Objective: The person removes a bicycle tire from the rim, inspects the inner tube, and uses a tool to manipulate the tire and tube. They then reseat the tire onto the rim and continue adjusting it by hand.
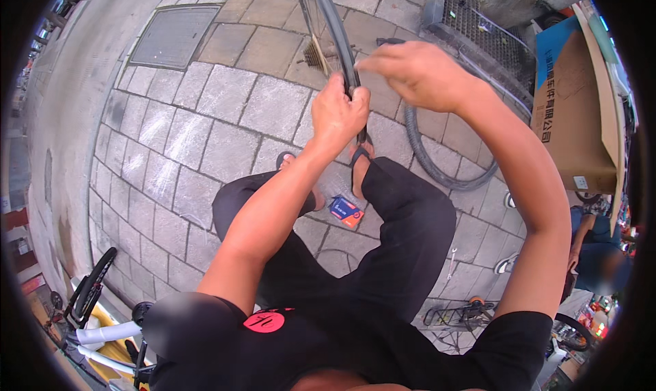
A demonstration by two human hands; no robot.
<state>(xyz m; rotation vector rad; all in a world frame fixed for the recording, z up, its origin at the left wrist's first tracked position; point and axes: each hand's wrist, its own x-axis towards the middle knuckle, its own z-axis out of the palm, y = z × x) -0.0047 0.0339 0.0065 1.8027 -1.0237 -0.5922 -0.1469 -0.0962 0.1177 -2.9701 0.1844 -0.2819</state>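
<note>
A bicycle wheel with a black tyre [333, 23] stands upright in front of me, seen nearly edge-on. My left hand [340, 112] is wrapped round the near part of the tyre, thumb on top. Just right of it, my right hand [425, 75] is raised with its fingers stretched toward the tyre; nothing shows in it. Whether those fingertips touch the rubber cannot be made out. The wheel's lower end comes down by my sandalled foot [361, 160], between my knees. A loose black tyre [418, 148] lies on the paving to the right.
A small blue and red box [346, 211] lies between my feet. To the right are a wrench [452, 262], a large cardboard box [579, 111], a metal grate [486, 32] and another person [596, 264]. Bicycle parts [106, 332] stand lower left. A cover plate [174, 37] is set in the paving.
</note>
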